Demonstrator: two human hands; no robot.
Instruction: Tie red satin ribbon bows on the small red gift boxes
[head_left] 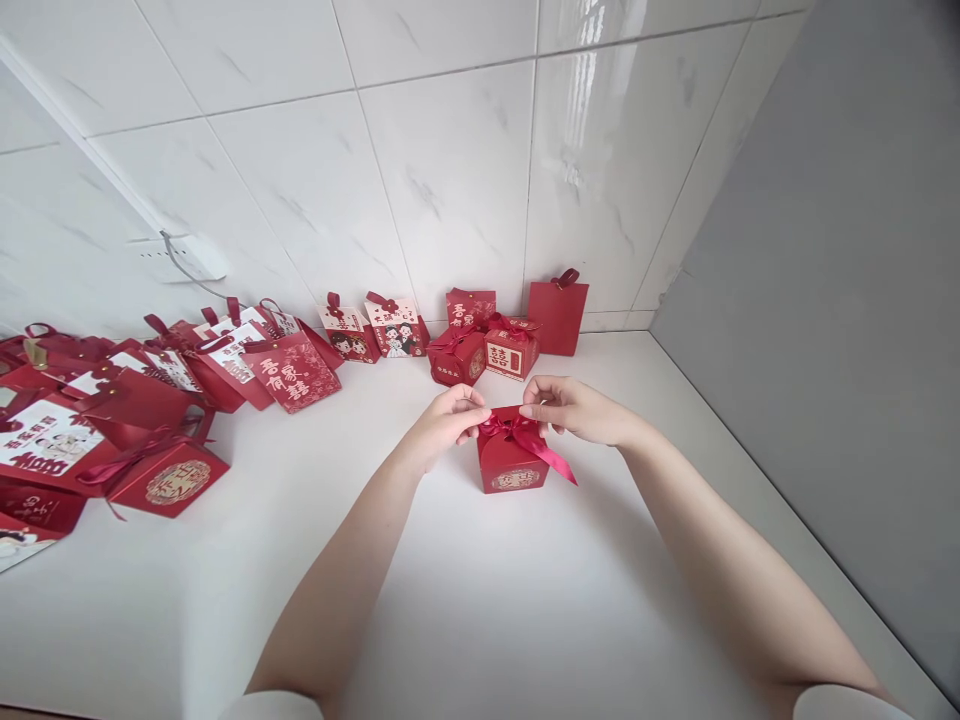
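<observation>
A red gift box [513,466] with a gold round emblem on its front stands upright on the white table. Across its top is a dark pink satin ribbon [553,459] tied in a bow, one tail hanging over the front right. At the bow's left side, my left hand [448,422] pinches a loop between thumb and fingers. My right hand [574,408] pinches the ribbon on the opposite side, at the box's top right edge. The knot shows between both hands, while the box's back is hidden.
Behind the box, several red boxes and bags [511,345] stand against the tiled wall [450,180]. More red gift bags [292,372] crowd the left side of the table [315,580]. A grey panel [832,330] borders the right. A cable [176,262] runs from a wall socket.
</observation>
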